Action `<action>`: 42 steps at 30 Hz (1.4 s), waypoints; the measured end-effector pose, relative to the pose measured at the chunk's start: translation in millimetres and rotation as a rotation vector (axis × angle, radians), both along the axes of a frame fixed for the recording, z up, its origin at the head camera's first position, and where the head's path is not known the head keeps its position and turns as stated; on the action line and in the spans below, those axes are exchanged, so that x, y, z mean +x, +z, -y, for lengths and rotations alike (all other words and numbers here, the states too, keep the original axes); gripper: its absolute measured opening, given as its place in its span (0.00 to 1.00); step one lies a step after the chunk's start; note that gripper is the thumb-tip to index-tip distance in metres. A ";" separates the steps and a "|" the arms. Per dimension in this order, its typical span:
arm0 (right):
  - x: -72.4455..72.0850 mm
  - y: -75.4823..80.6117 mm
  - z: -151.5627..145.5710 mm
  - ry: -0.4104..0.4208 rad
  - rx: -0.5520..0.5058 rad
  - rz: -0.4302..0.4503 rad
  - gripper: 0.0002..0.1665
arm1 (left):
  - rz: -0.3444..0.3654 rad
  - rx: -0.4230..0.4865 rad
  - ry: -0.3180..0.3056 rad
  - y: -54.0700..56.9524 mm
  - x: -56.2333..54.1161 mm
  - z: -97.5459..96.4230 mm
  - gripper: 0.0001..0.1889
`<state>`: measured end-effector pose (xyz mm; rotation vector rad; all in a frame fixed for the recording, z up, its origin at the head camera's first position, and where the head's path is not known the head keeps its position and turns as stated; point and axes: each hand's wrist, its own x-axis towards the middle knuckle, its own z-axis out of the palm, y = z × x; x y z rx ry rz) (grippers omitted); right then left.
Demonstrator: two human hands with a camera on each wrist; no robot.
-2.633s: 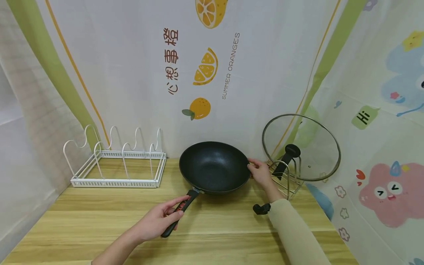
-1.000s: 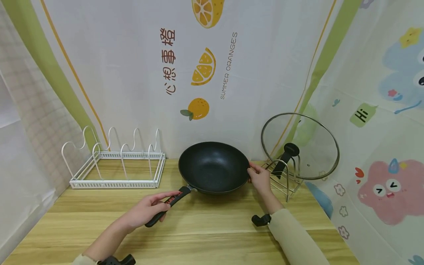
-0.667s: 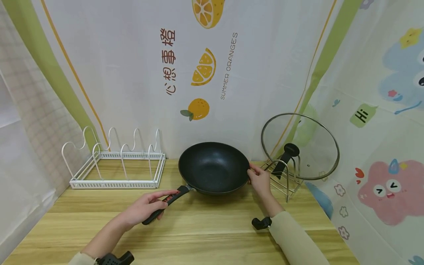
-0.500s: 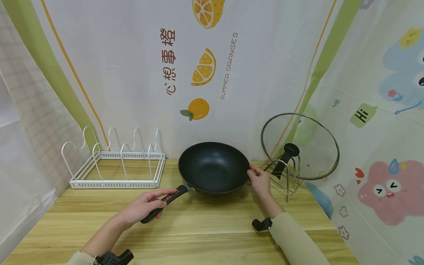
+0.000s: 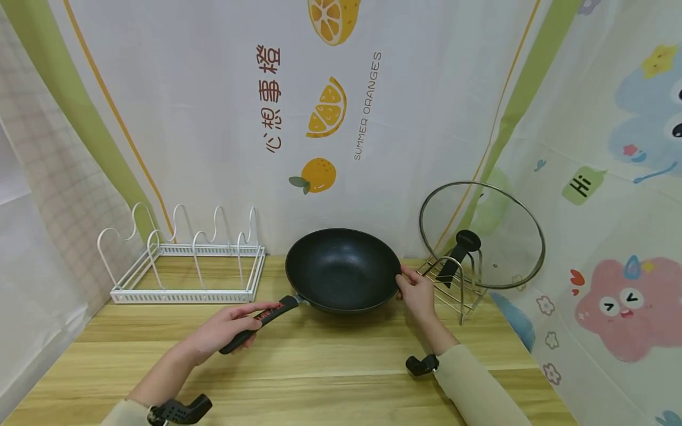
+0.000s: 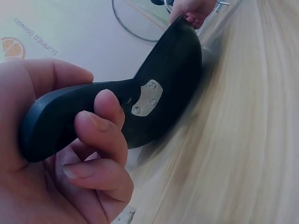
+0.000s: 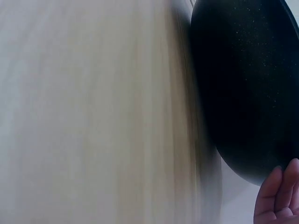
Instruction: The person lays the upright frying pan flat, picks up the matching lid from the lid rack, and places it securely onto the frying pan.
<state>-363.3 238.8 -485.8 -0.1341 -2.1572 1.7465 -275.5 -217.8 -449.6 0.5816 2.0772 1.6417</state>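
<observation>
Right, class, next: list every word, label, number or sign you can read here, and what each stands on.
"心想事橙" (bottom to top): on the back cloth.
"SUMMER ORANGES": on the same cloth.
"Hi": on a green speech bubble printed on the right-hand cloth.
Red lettering on the black pan's handle: too small to read.

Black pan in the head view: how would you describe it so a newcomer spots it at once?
On the wooden table, look between the white wire rack at left and the glass lid at right. The deep, round black pan is there; unlike its see-through neighbours, it is solid, dark and long-handled.
</observation>
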 end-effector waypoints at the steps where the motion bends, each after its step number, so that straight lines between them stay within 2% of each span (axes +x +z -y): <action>1: 0.5 -0.1 0.4 0.000 0.005 -0.002 0.24 | 0.008 0.002 0.002 0.0 -0.6 1.0 0.28; 18: 14.4 4.3 6.2 0.018 -0.010 0.016 0.27 | 0.042 0.025 -0.049 5.2 -6.1 12.3 0.29; 32: 17.3 3.0 11.4 0.007 0.003 -0.015 0.28 | 0.053 0.049 -0.032 2.0 -12.5 17.8 0.28; 42: 19.3 -0.5 11.9 0.016 0.027 0.009 0.29 | 0.063 0.056 -0.033 1.9 -12.1 18.3 0.27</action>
